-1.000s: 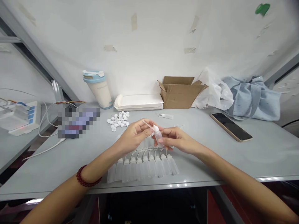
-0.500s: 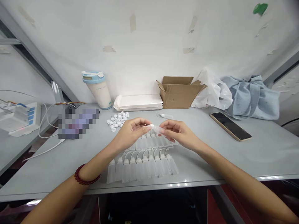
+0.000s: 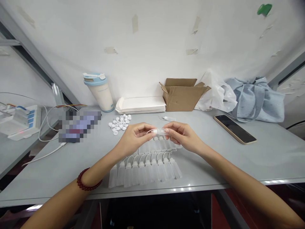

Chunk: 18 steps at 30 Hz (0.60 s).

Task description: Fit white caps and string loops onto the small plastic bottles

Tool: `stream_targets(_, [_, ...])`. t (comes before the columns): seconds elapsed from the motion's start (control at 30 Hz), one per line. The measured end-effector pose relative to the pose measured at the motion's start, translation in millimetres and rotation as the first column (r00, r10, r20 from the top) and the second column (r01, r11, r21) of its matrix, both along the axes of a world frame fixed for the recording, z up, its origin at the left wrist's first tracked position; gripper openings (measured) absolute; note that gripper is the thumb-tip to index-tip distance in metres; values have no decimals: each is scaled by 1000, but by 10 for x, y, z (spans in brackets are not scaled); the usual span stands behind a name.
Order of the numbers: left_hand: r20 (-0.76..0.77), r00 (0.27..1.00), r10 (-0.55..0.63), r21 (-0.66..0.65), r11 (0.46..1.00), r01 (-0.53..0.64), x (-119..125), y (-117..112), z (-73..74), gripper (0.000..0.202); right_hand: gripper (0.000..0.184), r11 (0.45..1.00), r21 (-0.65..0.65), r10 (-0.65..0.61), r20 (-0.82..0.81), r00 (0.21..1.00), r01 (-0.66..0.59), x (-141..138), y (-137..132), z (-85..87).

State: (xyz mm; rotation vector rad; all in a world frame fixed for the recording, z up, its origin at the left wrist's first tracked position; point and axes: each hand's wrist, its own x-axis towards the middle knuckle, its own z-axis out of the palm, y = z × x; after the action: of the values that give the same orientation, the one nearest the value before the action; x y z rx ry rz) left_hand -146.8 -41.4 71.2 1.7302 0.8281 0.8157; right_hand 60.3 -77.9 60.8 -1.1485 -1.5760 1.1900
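A small translucent plastic squeeze bottle [image 3: 163,131] is held level above the table between my two hands. My left hand [image 3: 136,137] pinches its white top [image 3: 155,131], from which a thin curved tube runs back toward my palm. My right hand [image 3: 182,135] grips the bottle's body, its fingers covering the bottom end. Under my hands lies a back row of similar bottles [image 3: 149,148], partly hidden. Closer to me, a front row of bottles [image 3: 142,175] with bent thin tubes lies side by side. A pile of small white caps [image 3: 121,123] is left of my left hand.
Another bottle [image 3: 169,119] lies behind my hands. Along the wall stand a tumbler [image 3: 101,93], a stack of white packets [image 3: 143,104], a cardboard box [image 3: 181,98], a plastic bag [image 3: 218,95] and a blue bag [image 3: 269,101]. A phone [image 3: 234,128] lies right; cables [image 3: 47,156] run left.
The bottle has turned from sloping down to the right to nearly level. Both hands have shifted slightly, and the tube at my left fingers shows more clearly.
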Motion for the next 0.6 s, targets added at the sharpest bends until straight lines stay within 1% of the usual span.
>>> stream_targets(0.1, [11, 1000, 6, 17, 1000, -6, 0, -4, -7, 19, 27, 1000, -4, 6, -17, 1000, -6, -3, 2, 15])
stream_targets(0.2, [-21, 1000, 2, -33, 999, -3, 2, 12, -10, 21, 28, 1000, 7, 13, -8, 1000, -13, -6, -2, 19])
stream_targets(0.33, [-105, 989, -100, -177, 981, 80, 11, 30, -1, 36, 27, 999, 31, 25, 22, 999, -25, 3, -7, 1])
stream_targets(0.4, [-140, 980, -141, -191, 975, 113, 12, 23, 2, 39, 27, 999, 45, 25, 52, 998, -27, 10, -8, -7])
stream_targets(0.43, [-158, 977, -142, -166, 979, 115, 10, 17, -1, 37, 28, 998, 54, 21, 73, 997, -25, 13, -8, -8])
stream_targets(0.47, [-179, 976, -126, -115, 988, 106, 5, 9, -10, 34, 28, 998, 60, 16, 94, 995, -21, 15, -8, -9])
stream_targets(0.5, [-202, 974, -98, -31, 995, 93, -3, 1, -24, 29, 28, 998, 63, 9, 110, 994, -16, 15, -8, -8])
stream_targets(0.53, [-222, 973, -60, 83, 993, 80, -12, -6, -44, 24, 29, 998, 62, 5, 117, 993, -13, 13, -8, -7])
stream_targets(0.57, [-231, 973, -20, 217, 974, 71, -21, -11, -66, 20, 30, 998, 55, 5, 115, 993, -11, 9, -8, -6])
stream_targets(0.6, [-229, 973, 14, 349, 935, 69, -29, -15, -89, 18, 31, 999, 44, 8, 102, 995, -12, 4, -8, -5])
